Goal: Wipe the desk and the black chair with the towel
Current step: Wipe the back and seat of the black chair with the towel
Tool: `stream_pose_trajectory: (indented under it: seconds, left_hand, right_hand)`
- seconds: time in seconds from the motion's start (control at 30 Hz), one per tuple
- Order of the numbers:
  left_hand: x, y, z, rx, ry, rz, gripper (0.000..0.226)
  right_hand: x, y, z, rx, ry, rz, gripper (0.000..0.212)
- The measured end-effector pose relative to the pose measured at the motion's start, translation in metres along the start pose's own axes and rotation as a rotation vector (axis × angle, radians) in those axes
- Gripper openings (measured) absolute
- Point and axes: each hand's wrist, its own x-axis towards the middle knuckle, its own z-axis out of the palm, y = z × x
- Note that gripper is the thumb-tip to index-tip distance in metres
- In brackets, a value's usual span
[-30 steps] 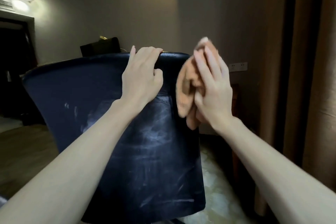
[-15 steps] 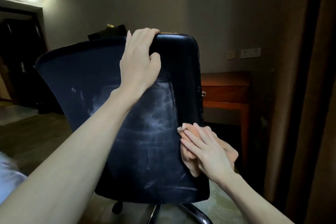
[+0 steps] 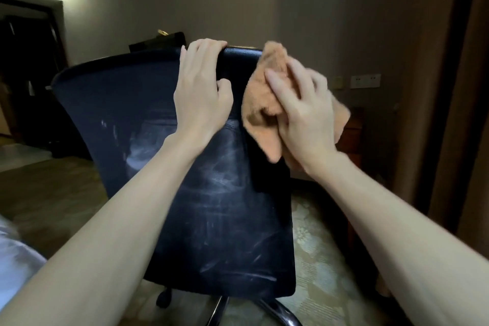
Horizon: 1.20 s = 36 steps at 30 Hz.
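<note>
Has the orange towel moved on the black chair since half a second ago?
Yes: the orange towel rose up the black chair back, along its right edge to the top.

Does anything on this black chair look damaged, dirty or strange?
The chair back carries pale scuffs and streaks across its dark middle and lower surface; dust or wear, I cannot tell. The towel is at its upper right edge.
</note>
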Motion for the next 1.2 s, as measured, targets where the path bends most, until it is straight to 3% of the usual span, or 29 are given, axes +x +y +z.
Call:
stream_pose_trajectory:
  seconds: [0.1,0.2,0.27,0.33,0.4,0.47,0.57,0.63,0.8,1.0,1.1,1.2]
  left_hand:
    - [-0.001,-0.003,0.0,0.007,-0.001,0.018,0.065]
    - [-0.003,-0.002,0.003,0.07,-0.054,0.052,0.069]
    - [-0.004,-0.003,0.005,0.13,-0.089,0.092,0.073]
    - [-0.005,-0.003,0.006,0.184,-0.114,0.138,0.077]
    - [-0.004,-0.002,0.008,0.222,-0.127,0.171,0.078]
    - [-0.003,0.0,0.01,0.252,-0.112,0.194,0.076]
    - [-0.003,-0.001,0.014,0.304,-0.088,0.223,0.077]
    - [-0.003,-0.001,0.016,0.327,-0.08,0.226,0.077]
    - [-0.004,-0.001,0.023,0.331,-0.069,0.204,0.081]
    - [0.0,0.002,0.026,0.374,-0.129,0.223,0.085]
    - [0.002,0.007,0.028,0.373,-0.148,0.236,0.083]
    - [0.003,0.012,0.031,0.364,-0.187,0.247,0.082]
  right_hand:
    - [-0.074,-0.016,0.02,0.078,-0.081,-0.053,0.037]
    - [-0.157,-0.018,0.026,0.137,-0.266,-0.103,0.038]
    - [-0.198,-0.011,0.022,0.066,-0.357,-0.145,0.035]
    - [-0.22,0.0,0.016,0.034,-0.578,-0.358,0.034]
    - [-0.227,0.015,0.012,0.171,-0.787,-0.632,0.028]
    - [-0.213,0.022,0.001,0.173,-0.741,-0.532,0.027]
    - [-0.165,0.026,-0.007,0.07,-0.412,-0.184,0.04]
    - [-0.124,0.023,-0.006,0.08,-0.245,-0.157,0.043]
    - [-0.1,0.017,0.016,0.043,-0.141,0.052,0.044]
    - [-0.223,0.02,0.035,0.082,-0.357,-0.014,0.039]
    - [-0.281,0.023,0.03,0.025,-0.597,-0.124,0.046]
    - [-0.32,0.025,0.018,-0.036,-0.822,-0.22,0.038]
